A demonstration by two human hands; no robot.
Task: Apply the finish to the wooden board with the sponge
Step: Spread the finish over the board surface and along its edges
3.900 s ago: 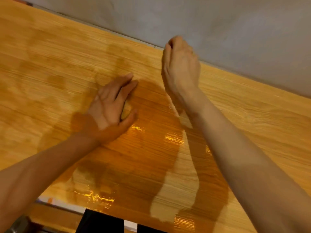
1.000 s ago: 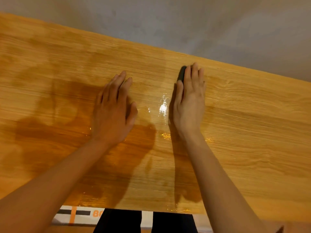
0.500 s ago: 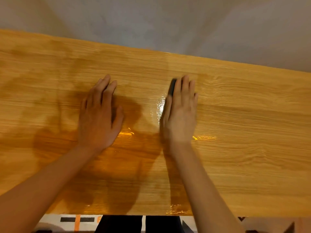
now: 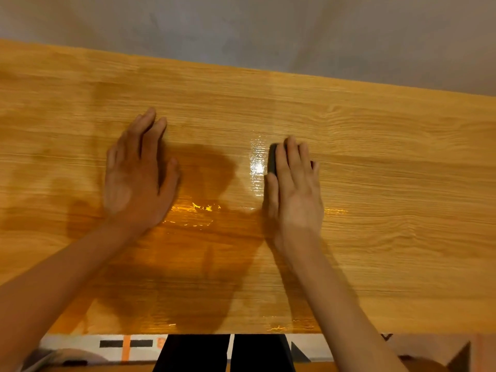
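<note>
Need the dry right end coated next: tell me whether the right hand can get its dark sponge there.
Probably yes: the right hand presses the dark sponge flat on the long wooden board, and the bare wood to its right looks unobstructed.

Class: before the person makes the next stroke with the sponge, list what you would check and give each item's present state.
1. Dark sponge sits under the right hand: ok.
2. Right hand's fingers press flat on the sponge: ok.
3. Left hand rests flat on the long light wooden board: ok.
4. Glossy wet finish shows beside the sponge: ok.
5. Board's right part looks coated: not ok, it appears dry.
6. Finish left in the sponge: cannot tell.
</note>
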